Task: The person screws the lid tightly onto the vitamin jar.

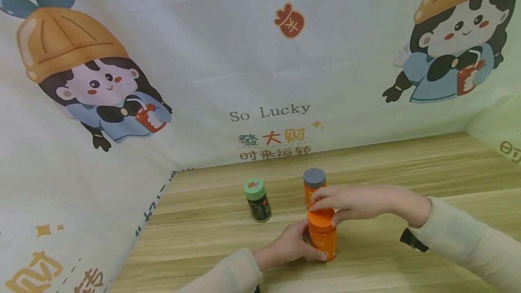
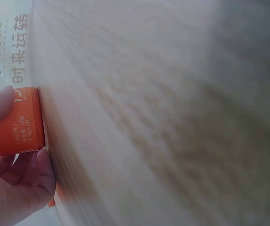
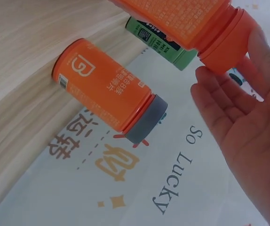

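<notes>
An orange bottle (image 1: pixel 324 240) with an orange lid (image 1: pixel 321 223) stands upright on the wood-grain table. My left hand (image 1: pixel 287 245) grips its body low down, the thumb across the front and the other fingers round the far side. From the right, my right hand (image 1: pixel 360 201) holds the lid between thumb and fingertips. Just behind it is a second orange bottle (image 1: pixel 314 190) with a grey lid (image 3: pixel 148 120), partly hidden by the right hand. In the left wrist view, the gripped bottle (image 2: pixel 19 123) has its base close to the tabletop.
A dark bottle with a green lid (image 1: pixel 254 188) stands to the left of the two orange ones. White printed cloth (image 1: pixel 203 71) rises behind the table (image 1: pixel 195 229) and along its sides.
</notes>
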`<state>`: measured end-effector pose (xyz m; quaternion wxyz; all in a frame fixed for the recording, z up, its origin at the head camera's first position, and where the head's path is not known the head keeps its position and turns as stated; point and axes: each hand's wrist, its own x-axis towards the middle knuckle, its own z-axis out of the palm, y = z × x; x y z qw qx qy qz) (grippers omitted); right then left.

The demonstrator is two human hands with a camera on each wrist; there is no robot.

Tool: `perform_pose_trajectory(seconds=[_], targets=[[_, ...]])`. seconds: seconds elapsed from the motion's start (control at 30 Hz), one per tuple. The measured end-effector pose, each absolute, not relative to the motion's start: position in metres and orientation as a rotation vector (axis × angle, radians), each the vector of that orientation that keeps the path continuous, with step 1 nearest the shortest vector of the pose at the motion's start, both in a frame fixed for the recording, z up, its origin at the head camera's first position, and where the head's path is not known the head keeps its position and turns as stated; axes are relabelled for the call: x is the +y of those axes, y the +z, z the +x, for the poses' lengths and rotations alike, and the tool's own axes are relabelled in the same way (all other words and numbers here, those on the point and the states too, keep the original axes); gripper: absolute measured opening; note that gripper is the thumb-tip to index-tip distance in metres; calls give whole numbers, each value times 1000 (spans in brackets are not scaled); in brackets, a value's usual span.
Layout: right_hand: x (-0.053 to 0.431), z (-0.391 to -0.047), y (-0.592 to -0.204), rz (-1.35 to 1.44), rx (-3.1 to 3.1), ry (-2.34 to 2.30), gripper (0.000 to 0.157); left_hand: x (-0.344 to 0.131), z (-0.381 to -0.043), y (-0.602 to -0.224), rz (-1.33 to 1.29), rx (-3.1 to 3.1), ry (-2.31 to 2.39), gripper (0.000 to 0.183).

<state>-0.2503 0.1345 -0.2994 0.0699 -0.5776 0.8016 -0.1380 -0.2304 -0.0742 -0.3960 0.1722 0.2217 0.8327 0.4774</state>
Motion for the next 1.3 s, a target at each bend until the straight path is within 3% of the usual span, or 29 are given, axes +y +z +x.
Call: perform_pose_trajectory(seconds=[0.57,0.9,1.1,1.2,1.3], targets=[[122,-250,-305,-1364,2643,-468,53,-74,-230,-396,602,2362,1355,52],[114,-237,-312,-1148,2847,-465,50,-74,-230,-396,597,2347,1373,50],[116,-231,-306,-1029,2858,-507,66,-73,-230,-397,612,2343,1369,50],[122,-233,-299,-1101,2743,-600,75,-74,-230,-397,616,2347,1365,50],[131,-239,-295,-1347,2550,-645,70,-74,-230,-397,620,2355,1356,49]])
